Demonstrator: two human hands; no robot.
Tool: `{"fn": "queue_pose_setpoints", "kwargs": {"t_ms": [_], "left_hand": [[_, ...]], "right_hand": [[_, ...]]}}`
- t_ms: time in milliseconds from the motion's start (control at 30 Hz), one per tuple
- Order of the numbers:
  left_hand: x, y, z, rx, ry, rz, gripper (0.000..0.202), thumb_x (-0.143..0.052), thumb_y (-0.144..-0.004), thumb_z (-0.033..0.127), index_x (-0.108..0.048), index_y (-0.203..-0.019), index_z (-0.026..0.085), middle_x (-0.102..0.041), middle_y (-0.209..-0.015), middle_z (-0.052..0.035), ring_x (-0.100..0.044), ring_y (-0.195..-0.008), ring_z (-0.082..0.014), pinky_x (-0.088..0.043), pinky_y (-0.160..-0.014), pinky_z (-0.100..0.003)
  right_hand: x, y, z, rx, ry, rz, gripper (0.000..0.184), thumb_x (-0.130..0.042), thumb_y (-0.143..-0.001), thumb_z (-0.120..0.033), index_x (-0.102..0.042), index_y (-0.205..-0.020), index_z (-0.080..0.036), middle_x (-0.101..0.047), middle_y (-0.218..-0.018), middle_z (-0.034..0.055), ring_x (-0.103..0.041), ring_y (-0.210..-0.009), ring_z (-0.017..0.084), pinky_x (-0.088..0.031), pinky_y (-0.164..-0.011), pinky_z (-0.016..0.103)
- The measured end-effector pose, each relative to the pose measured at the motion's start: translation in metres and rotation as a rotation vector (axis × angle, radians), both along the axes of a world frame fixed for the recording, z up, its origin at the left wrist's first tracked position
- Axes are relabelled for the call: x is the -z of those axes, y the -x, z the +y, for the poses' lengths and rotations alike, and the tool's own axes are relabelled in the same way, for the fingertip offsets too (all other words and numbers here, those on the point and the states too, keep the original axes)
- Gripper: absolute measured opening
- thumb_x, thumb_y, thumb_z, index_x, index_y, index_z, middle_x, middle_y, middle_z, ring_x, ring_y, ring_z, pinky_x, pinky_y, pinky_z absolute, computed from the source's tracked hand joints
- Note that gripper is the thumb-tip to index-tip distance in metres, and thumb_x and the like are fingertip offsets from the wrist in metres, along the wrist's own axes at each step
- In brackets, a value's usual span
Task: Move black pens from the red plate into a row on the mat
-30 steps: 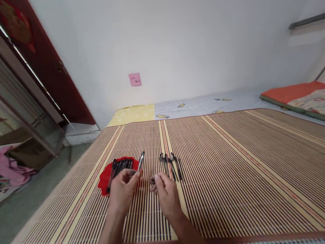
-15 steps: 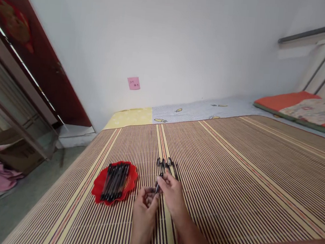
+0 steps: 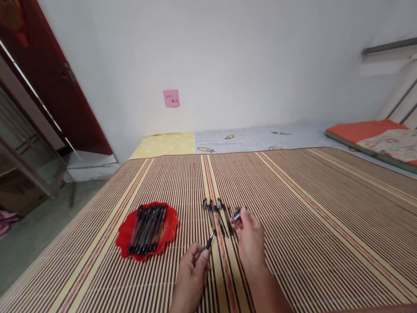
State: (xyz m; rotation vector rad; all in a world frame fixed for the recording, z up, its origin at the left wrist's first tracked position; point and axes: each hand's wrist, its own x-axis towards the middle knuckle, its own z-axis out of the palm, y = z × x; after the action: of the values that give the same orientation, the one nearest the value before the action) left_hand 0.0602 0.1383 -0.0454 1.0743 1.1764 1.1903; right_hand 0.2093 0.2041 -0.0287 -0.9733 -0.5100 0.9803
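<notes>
My left hand (image 3: 193,269) is closed on a black pen (image 3: 210,240), whose bare tip points up and away from me. Between the fingers of my right hand (image 3: 253,242) is a dark pen cap (image 3: 238,214), apart from the pen. Several black parts, pens and caps (image 3: 221,217), lie side by side on the striped mat just beyond my hands. To the left sits a red scalloped dish (image 3: 124,239) with several black pens (image 3: 148,229) laid parallel in it.
A striped bamboo mat (image 3: 298,224) covers the bed. Folded orange and floral bedding (image 3: 398,141) lies at the far right. A pink note (image 3: 172,98) is stuck on the white wall. A dark red door (image 3: 54,68) stands at the left.
My hands were together on one pen. Now my right hand has moved right with the cap, and the pen in my left hand shows its bare tip.
</notes>
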Motion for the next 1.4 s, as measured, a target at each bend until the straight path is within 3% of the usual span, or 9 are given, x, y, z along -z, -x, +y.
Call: {"fn": "queue_pose_setpoints", "kwargs": {"t_ms": [100,200,333,467,633,833,1000,1233,1400], "left_hand": [[0.005,0.002,0.005,0.048,-0.006,-0.054,0.041,-0.062,-0.084,0.059,-0.052,-0.074,0.021,-0.047,-0.055,0.0086,-0.033,-0.038,-0.0051,-0.024,-0.039,-0.019],[0.005,0.005,0.009,0.025,0.017,-0.092,0.043,-0.062,-0.084,0.060,-0.053,-0.073,0.020,-0.051,-0.055,0.0069,-0.040,-0.039,-0.0055,-0.029,-0.039,-0.019],[0.001,0.007,0.013,0.008,0.042,-0.178,0.042,-0.066,-0.081,0.059,-0.053,-0.073,0.019,-0.051,-0.053,0.0076,-0.041,-0.039,-0.0056,-0.030,-0.039,-0.018],[-0.006,0.007,0.015,-0.001,0.017,-0.203,0.041,-0.073,-0.076,0.056,-0.056,-0.075,0.019,-0.048,-0.052,0.0096,-0.034,-0.040,-0.0046,-0.027,-0.040,-0.018],[-0.006,0.007,0.015,-0.030,-0.068,-0.119,0.035,-0.077,-0.075,0.048,-0.062,-0.078,0.017,-0.053,-0.060,0.0060,-0.044,-0.054,-0.0071,-0.035,-0.052,-0.019],[-0.004,0.010,0.015,-0.066,-0.072,-0.056,0.033,-0.078,-0.075,0.045,-0.058,-0.074,0.018,-0.051,-0.059,0.0065,-0.044,-0.054,-0.0074,-0.036,-0.052,-0.018],[-0.007,0.010,0.013,0.127,0.123,-0.156,0.043,-0.058,-0.086,0.060,-0.055,-0.076,0.019,-0.052,-0.051,0.0065,-0.033,-0.035,-0.0050,-0.022,-0.036,-0.019],[-0.008,0.006,0.014,0.004,-0.021,-0.112,0.044,-0.081,-0.070,0.051,-0.051,-0.083,0.021,-0.051,-0.053,0.0112,-0.038,-0.038,-0.0054,-0.030,-0.037,-0.017],[-0.008,0.008,0.011,0.134,0.026,-0.144,0.044,-0.059,-0.088,0.057,-0.056,-0.070,0.018,-0.058,-0.054,0.0022,-0.048,-0.046,-0.0079,-0.038,-0.047,-0.020]], "right_hand": [[0.002,0.004,-0.001,-0.095,0.004,0.001,0.039,-0.076,-0.075,-0.055,-0.066,-0.077,-0.018,-0.059,-0.068,-0.0013,-0.052,-0.059,0.012,-0.041,-0.054,0.023],[0.006,0.017,-0.005,-0.236,0.025,-0.032,0.038,-0.077,-0.074,-0.053,-0.067,-0.077,-0.016,-0.062,-0.067,0.0003,-0.052,-0.058,0.012,-0.039,-0.051,0.023],[0.009,0.030,-0.012,-0.425,0.044,0.117,0.032,-0.079,-0.070,-0.043,-0.067,-0.087,-0.017,-0.064,-0.070,0.0003,-0.057,-0.061,0.013,-0.041,-0.052,0.022],[0.008,0.036,-0.016,-0.527,0.047,0.084,0.031,-0.077,-0.074,-0.046,-0.063,-0.077,-0.019,-0.056,-0.062,-0.0044,-0.044,-0.048,0.008,-0.031,-0.043,0.020],[0.007,0.041,-0.016,-0.466,0.041,-0.176,0.038,-0.078,-0.072,-0.054,-0.060,-0.071,-0.019,-0.034,-0.044,-0.0116,-0.026,-0.040,0.006,-0.020,-0.040,0.022],[0.009,0.037,-0.014,-0.423,0.034,-0.316,0.035,-0.074,-0.074,-0.052,-0.065,-0.074,-0.018,-0.034,-0.047,-0.0099,-0.028,-0.043,0.007,-0.022,-0.042,0.023],[0.004,0.032,-0.013,-0.493,0.012,-0.336,0.035,-0.071,-0.076,-0.052,-0.066,-0.077,-0.018,-0.038,-0.047,-0.0091,-0.032,-0.044,0.008,-0.025,-0.044,0.023],[-0.002,0.032,-0.017,-0.493,0.011,-0.386,0.032,-0.070,-0.078,-0.049,-0.063,-0.072,-0.019,-0.039,-0.047,-0.0086,-0.032,-0.045,0.008,-0.025,-0.044,0.023],[-0.002,0.031,-0.016,-0.521,0.012,-0.389,0.031,-0.067,-0.080,-0.049,-0.066,-0.076,-0.019,-0.040,-0.049,-0.0082,-0.035,-0.045,0.009,-0.028,-0.045,0.023]]}}
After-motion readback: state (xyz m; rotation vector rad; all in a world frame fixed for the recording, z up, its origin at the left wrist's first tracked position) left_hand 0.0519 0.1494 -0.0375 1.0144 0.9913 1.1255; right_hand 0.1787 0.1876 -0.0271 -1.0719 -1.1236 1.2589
